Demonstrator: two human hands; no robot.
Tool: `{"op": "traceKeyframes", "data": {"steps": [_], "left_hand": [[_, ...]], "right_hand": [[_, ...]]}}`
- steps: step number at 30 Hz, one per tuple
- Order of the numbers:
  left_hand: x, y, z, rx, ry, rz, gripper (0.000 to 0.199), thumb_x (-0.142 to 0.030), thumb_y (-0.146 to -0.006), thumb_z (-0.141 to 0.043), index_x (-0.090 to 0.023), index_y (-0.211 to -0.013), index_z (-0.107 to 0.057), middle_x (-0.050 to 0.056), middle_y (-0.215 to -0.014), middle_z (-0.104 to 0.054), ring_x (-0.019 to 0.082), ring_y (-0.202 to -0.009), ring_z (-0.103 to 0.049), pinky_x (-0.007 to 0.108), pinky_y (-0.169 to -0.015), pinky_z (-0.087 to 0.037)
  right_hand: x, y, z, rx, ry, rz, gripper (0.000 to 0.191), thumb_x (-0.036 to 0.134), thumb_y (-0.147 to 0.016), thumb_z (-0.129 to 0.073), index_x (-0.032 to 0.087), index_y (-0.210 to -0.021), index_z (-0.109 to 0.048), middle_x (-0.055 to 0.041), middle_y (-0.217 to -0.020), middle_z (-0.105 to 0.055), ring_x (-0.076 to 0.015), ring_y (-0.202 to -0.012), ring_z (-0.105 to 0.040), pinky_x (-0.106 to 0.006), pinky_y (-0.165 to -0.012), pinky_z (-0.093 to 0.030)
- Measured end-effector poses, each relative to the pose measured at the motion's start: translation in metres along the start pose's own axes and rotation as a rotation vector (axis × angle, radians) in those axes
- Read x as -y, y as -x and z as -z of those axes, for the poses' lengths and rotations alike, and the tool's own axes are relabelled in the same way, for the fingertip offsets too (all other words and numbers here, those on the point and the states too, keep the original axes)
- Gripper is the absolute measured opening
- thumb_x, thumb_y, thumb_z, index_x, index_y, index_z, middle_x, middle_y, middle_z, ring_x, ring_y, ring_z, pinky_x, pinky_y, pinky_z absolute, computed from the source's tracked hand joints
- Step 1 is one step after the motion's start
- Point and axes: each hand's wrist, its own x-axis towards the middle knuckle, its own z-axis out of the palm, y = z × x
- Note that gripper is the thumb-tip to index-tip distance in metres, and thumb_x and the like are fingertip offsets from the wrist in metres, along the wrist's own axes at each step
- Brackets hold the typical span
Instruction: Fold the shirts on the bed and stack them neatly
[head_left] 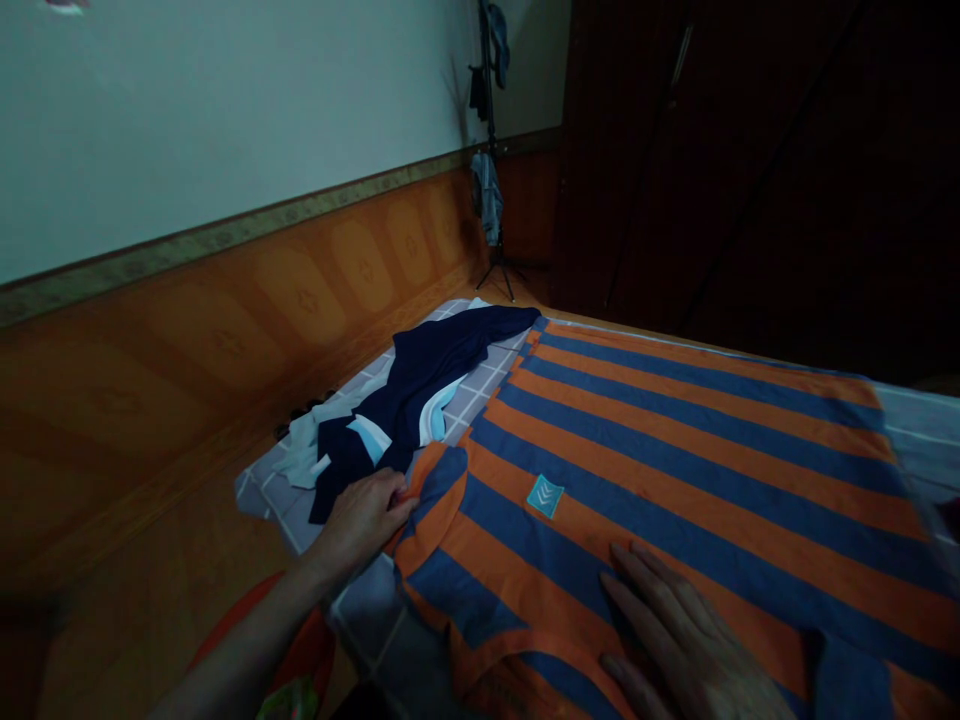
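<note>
An orange and blue striped shirt (600, 440) lies spread out on the bed, its collar towards me and a small teal patch on the chest. At the shirt's sleeve edge, my left hand (367, 515) pinches the orange fabric between thumb and fingers. My right hand (682, 640) rests on the upper part of the shirt near the collar, with its fingers stretched out and apart. Just beyond my left hand is a crumpled dark navy garment (427, 370) with light blue and white trim.
Under the clothes is a grey checked bed sheet (480, 400). A red container (300, 640) stands on the floor at lower left. Clothes hang on a black coat stand (491, 130) in the far corner, beside a dark wardrobe (735, 180). An orange-panelled wall (300, 290) runs along the left.
</note>
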Motion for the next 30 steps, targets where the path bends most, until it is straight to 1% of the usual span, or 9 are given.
{"op": "traceKeyframes", "data": {"steps": [3,8,11,14,17,20,24,27,30], "left_hand": [[-0.001,0.001,-0.001,-0.04,0.034,0.029,0.021,-0.033,-0.086,-0.045,-0.02,-0.069,-0.049,0.001,-0.075,-0.058,0.018,-0.073,-0.057,0.025,-0.063,-0.035],[-0.002,0.005,0.002,0.002,0.073,0.077,0.018,-0.037,-0.082,-0.05,-0.022,-0.091,-0.056,0.002,-0.083,-0.063,0.022,-0.081,-0.06,0.027,-0.065,-0.037],[-0.008,0.006,0.005,0.06,0.129,0.077,0.017,-0.036,-0.082,-0.048,-0.022,-0.087,-0.058,0.002,-0.085,-0.066,0.022,-0.084,-0.062,0.026,-0.067,-0.039],[-0.01,0.005,0.005,0.078,0.217,0.073,0.018,-0.036,-0.08,-0.049,-0.021,-0.076,-0.058,0.001,-0.08,-0.066,0.021,-0.081,-0.062,0.026,-0.066,-0.041],[0.0,0.003,0.004,0.031,0.371,0.093,0.019,-0.038,-0.077,-0.05,-0.02,-0.074,-0.055,0.0,-0.074,-0.064,0.02,-0.075,-0.061,0.026,-0.063,-0.043],[0.021,-0.001,0.006,-0.02,0.599,0.121,0.019,-0.038,-0.075,-0.053,-0.02,-0.072,-0.048,-0.003,-0.066,-0.057,0.016,-0.062,-0.057,0.025,-0.057,-0.042],[0.039,-0.006,0.006,0.006,0.805,0.177,0.028,-0.041,-0.072,-0.06,-0.018,-0.084,-0.049,-0.003,-0.067,-0.057,0.015,-0.062,-0.058,0.026,-0.059,-0.045],[0.035,-0.006,0.004,0.057,0.747,0.155,0.04,-0.045,-0.074,-0.061,-0.016,-0.1,-0.053,0.002,-0.084,-0.064,0.019,-0.076,-0.063,0.029,-0.067,-0.048],[0.026,-0.007,0.0,0.033,0.553,0.11,0.039,-0.044,-0.074,-0.061,-0.016,-0.099,-0.056,0.005,-0.093,-0.065,0.021,-0.084,-0.063,0.03,-0.071,-0.048]], "right_hand": [[0.002,0.001,0.002,-0.007,0.045,0.016,0.052,0.044,-0.093,-0.043,0.02,-0.138,-0.045,-0.0112,-0.134,-0.052,-0.0294,-0.111,-0.059,-0.037,-0.073,-0.061],[0.003,0.002,0.0,0.017,-0.035,-0.006,0.053,0.038,-0.096,-0.036,0.019,-0.145,-0.033,-0.0108,-0.132,-0.053,-0.0255,-0.107,-0.062,-0.031,-0.068,-0.062],[0.002,0.004,-0.001,0.005,-0.131,-0.041,0.054,0.037,-0.096,-0.038,0.023,-0.147,-0.029,-0.0082,-0.131,-0.055,-0.0242,-0.107,-0.062,-0.03,-0.068,-0.062],[0.003,0.008,-0.002,-0.031,-0.198,-0.112,0.053,0.039,-0.093,-0.043,0.028,-0.145,-0.034,-0.0056,-0.131,-0.056,-0.026,-0.11,-0.06,-0.034,-0.073,-0.061],[0.005,0.013,-0.003,-0.039,-0.218,-0.159,0.051,0.04,-0.09,-0.047,0.032,-0.141,-0.04,-0.0031,-0.132,-0.054,-0.0284,-0.115,-0.056,-0.039,-0.081,-0.059],[0.006,0.018,-0.003,-0.029,-0.226,-0.17,0.053,0.039,-0.089,-0.048,0.032,-0.141,-0.039,-0.0022,-0.135,-0.052,-0.0287,-0.118,-0.054,-0.041,-0.083,-0.059],[0.006,0.021,0.001,0.011,-0.256,-0.17,0.051,0.034,-0.089,-0.046,0.032,-0.14,-0.041,-0.0013,-0.135,-0.052,-0.0279,-0.117,-0.054,-0.04,-0.082,-0.059],[0.004,0.023,0.007,0.076,-0.292,-0.154,0.046,0.031,-0.09,-0.044,0.034,-0.136,-0.047,0.0006,-0.133,-0.053,-0.0274,-0.118,-0.054,-0.041,-0.084,-0.058],[0.002,0.023,0.009,0.096,-0.302,-0.138,0.043,0.027,-0.09,-0.044,0.036,-0.131,-0.052,0.0018,-0.131,-0.055,-0.027,-0.117,-0.054,-0.042,-0.087,-0.057]]}}
